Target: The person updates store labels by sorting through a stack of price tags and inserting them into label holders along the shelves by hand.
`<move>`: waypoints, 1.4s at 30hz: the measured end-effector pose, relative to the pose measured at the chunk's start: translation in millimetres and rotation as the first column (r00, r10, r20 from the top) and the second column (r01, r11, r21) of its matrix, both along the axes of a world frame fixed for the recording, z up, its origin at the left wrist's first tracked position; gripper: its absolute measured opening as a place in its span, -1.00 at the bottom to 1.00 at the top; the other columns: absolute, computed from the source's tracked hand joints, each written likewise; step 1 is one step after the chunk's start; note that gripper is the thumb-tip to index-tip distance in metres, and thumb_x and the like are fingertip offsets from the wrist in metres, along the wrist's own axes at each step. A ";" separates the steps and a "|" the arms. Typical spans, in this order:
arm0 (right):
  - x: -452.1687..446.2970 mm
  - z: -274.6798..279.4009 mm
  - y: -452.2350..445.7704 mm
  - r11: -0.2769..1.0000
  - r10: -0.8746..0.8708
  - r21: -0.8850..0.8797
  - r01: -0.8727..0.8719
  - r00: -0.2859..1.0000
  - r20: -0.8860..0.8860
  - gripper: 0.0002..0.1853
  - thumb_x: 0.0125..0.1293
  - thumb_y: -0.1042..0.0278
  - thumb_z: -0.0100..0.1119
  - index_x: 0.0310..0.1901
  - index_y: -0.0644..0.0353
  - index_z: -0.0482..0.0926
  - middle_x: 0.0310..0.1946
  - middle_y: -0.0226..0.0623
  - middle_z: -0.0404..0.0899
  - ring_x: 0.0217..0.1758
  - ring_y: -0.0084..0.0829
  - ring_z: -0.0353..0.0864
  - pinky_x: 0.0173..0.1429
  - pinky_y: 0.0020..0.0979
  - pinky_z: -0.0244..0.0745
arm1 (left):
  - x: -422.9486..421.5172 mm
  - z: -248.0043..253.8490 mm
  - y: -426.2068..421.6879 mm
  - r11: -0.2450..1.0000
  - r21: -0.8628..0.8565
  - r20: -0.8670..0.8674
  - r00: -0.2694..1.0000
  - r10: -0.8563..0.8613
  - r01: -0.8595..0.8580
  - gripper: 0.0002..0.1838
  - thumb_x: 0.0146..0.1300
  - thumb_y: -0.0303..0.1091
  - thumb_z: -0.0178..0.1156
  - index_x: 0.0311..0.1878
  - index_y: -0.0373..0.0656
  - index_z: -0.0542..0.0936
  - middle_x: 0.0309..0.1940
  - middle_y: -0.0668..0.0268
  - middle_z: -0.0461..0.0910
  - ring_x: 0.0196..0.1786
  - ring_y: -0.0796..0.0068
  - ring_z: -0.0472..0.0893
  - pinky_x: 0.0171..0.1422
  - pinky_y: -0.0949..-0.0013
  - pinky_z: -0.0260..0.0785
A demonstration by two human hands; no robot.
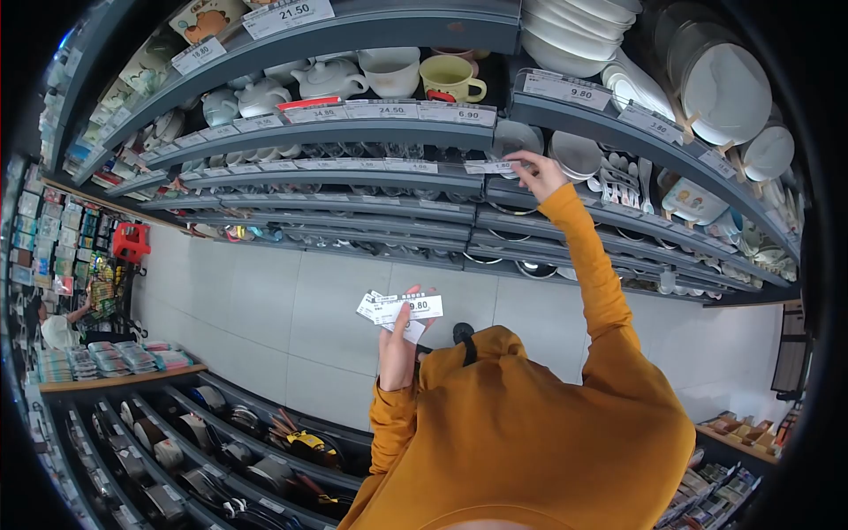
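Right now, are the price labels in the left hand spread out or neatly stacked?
Spread out: the price labels fan unevenly in the left hand, their corners pointing different ways.

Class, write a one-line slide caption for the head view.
Left hand holds printed price labels; right hand at a shelf-edge label.

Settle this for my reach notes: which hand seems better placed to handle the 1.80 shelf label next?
Probably the right hand: its fingers are at that shelf label, while the left hand holds loose price tags nearer the body.
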State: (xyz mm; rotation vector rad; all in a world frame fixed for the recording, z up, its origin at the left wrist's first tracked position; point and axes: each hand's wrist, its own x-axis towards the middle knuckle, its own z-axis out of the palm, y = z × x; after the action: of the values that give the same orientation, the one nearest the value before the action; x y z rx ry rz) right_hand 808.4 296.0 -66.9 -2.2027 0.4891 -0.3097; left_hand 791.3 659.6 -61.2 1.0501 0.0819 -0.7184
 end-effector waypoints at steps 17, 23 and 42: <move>31.8 -24.2 7.9 1.000 -0.001 0.021 0.000 0.997 0.076 -0.78 0.30 0.24 0.18 -0.10 0.11 0.63 -0.27 -0.36 0.71 -0.52 -0.52 0.61 -0.31 -0.45 0.48 | -2.7 3.0 1.4 1.000 0.008 0.016 1.000 0.025 -0.025 -0.54 0.50 -0.30 -0.13 0.32 -0.44 0.26 0.19 -0.09 0.43 0.28 0.20 0.46 0.30 0.24 0.39; 31.9 -18.2 10.8 1.000 -0.031 0.000 0.031 0.998 0.061 -0.79 0.30 0.24 0.18 -0.08 0.04 0.66 -0.32 -0.37 0.69 -0.56 -0.53 0.56 -0.34 -0.46 0.45 | -2.7 1.5 3.7 0.999 0.012 0.011 0.999 0.034 -0.034 -0.54 0.47 -0.29 -0.07 0.30 -0.41 0.29 0.16 -0.06 0.47 0.25 0.22 0.49 0.27 0.21 0.41; 28.9 -19.3 10.3 0.988 -0.006 0.156 -0.008 0.996 0.092 -0.74 0.31 0.31 0.18 -0.04 0.26 0.57 -0.31 -0.25 0.68 -0.53 -0.52 0.62 -0.34 -0.48 0.47 | -4.2 -1.5 3.4 0.997 0.040 0.025 0.998 0.060 -0.061 -0.54 0.47 -0.29 -0.09 0.29 -0.43 0.30 0.16 -0.06 0.46 0.28 0.18 0.46 0.29 0.18 0.41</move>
State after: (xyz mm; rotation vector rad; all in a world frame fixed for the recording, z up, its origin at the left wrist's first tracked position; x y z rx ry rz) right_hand 837.4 306.4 -86.2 -2.0270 0.4460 -0.3590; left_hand 787.1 663.0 -62.7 1.0909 0.1076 -0.6520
